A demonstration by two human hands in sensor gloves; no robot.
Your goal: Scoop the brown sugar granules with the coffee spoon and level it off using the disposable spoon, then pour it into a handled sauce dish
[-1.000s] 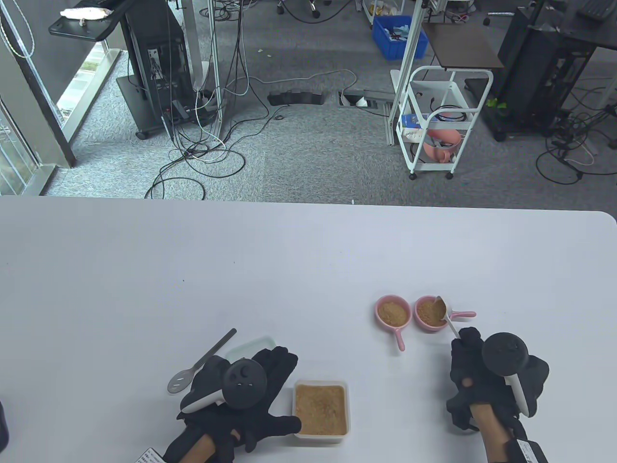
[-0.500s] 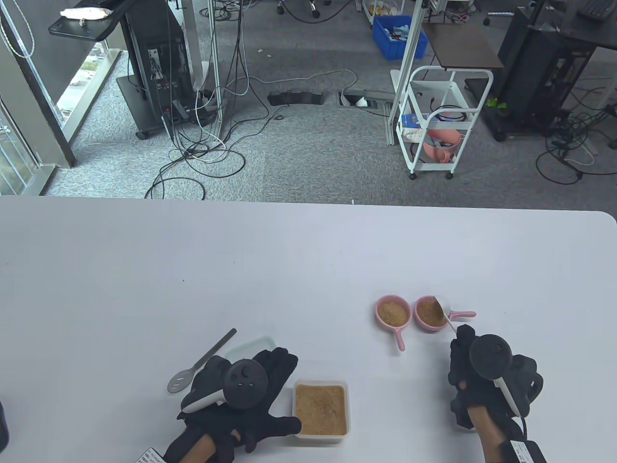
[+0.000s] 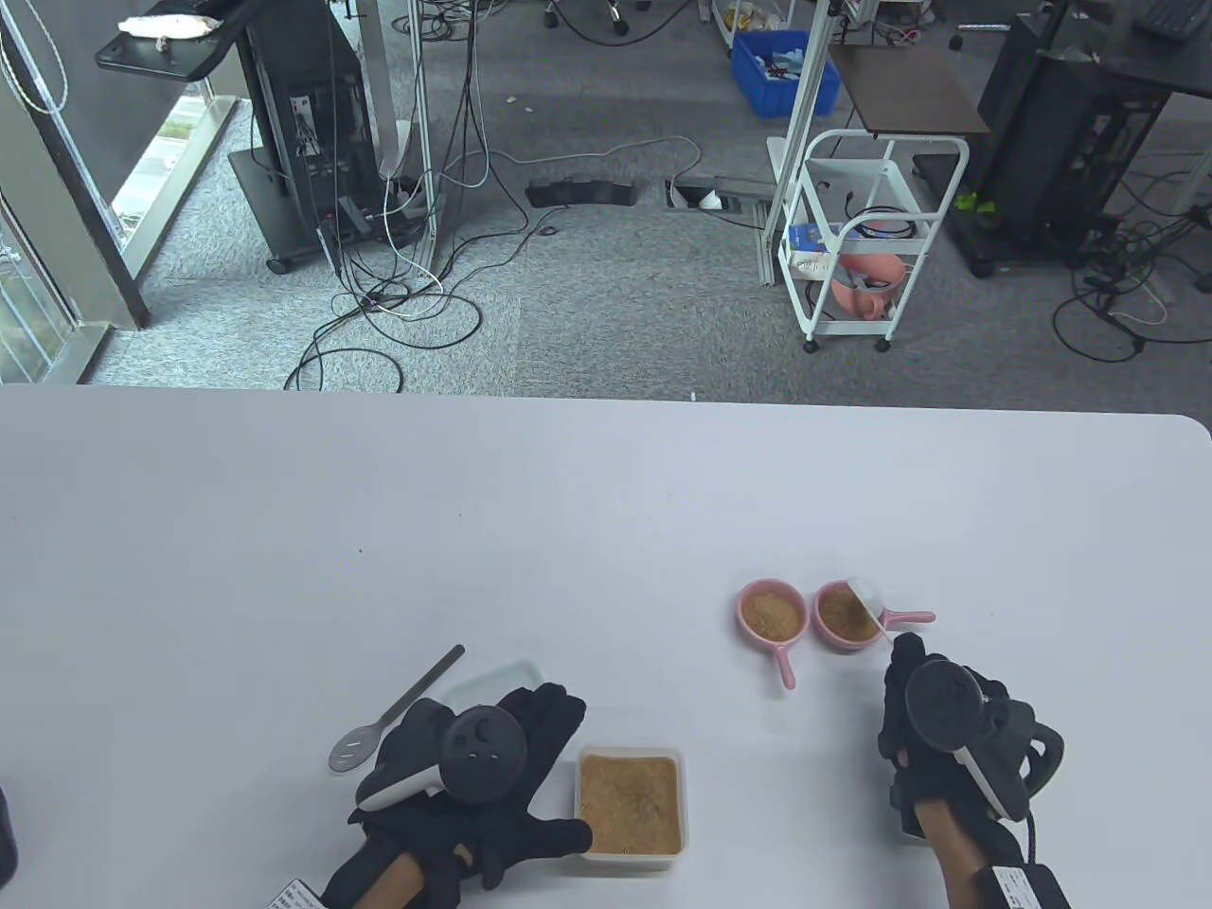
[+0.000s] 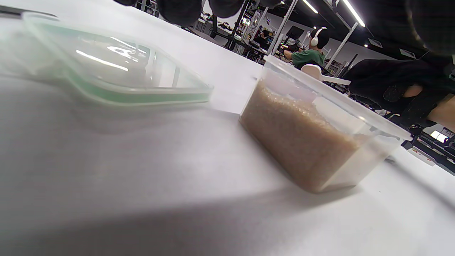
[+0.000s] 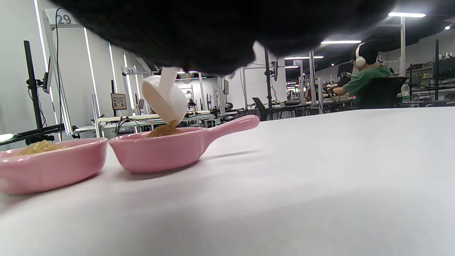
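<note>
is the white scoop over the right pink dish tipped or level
Tipped: the white scoop points mouth-down over the right pink dish, with sugar heaped beneath it.

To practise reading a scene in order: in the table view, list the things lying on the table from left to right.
Grey spoon → left hand → sugar container → left pink sauce dish → right pink sauce dish → right hand, holding the white coffee spoon tipped over that dish.
</note>
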